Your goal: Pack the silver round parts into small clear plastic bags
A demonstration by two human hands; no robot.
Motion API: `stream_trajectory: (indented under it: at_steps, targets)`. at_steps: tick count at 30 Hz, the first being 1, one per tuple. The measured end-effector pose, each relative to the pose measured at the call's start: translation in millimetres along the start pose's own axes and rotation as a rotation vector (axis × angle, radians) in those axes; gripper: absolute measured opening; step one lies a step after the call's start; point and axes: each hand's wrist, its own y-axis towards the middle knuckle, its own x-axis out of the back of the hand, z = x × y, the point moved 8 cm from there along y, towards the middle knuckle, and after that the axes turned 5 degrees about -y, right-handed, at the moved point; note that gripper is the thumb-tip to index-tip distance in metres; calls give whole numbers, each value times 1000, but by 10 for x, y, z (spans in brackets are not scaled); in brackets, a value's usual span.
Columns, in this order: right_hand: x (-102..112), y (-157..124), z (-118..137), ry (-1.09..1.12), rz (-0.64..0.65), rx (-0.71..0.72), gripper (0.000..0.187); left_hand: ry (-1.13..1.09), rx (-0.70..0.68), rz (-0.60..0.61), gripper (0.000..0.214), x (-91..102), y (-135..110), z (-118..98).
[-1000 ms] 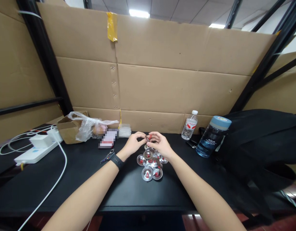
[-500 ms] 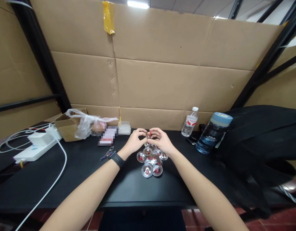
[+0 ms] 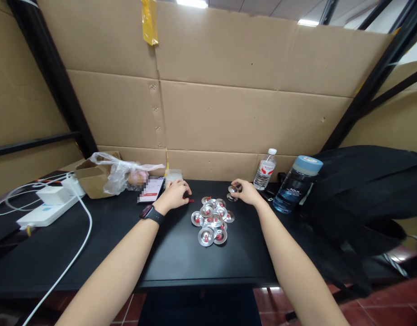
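Small silver finger cymbals with domed middles and red loops lie in an overlapping heap on the black table. Right of the heap's far end, my right hand has its fingers closed on a finger cymbal. Another cymbal shows just beneath it; whether that one is held too is unclear. My left hand, a black watch on its wrist, is left of the heap with curled fingers. A thin red cord sticks out from its thumb and fingertips, low over the table.
A phone and a clear plastic box are by my left hand. Farther left are a cardboard box, a plastic bag and a white power strip. A water bottle, blue-lidded bottle and black bag stand right.
My hands were together over the heap's far end, around a red-looped piece. They have moved apart: left with the red cord, right with a finger cymbal.
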Motion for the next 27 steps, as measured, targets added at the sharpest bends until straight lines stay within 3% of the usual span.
stream_trajectory:
  at_steps: [5,9,14,19,24,27]
  targets:
    - [-250,-5,-129,-13,166,-42,42,-158,-195,93,18,-78,-28,-485]
    - [-277,-26,-121,-7,254,-39,42,-222,-301,205,14,-207,-75,-778]
    - [-251,-50,-5,-14,290,-11,42,-148,-259,168,8,-267,-66,-790]
    - [-244,-74,127,-35,307,49,20,-105,-240,137,5,-231,-61,-755]
    - [-155,-56,27,-174,193,-33,20,-152,-283,146,10,-247,-67,-793]
    - [-148,-59,-17,-218,195,-70,24,-152,-287,152,9,-269,-70,-822]
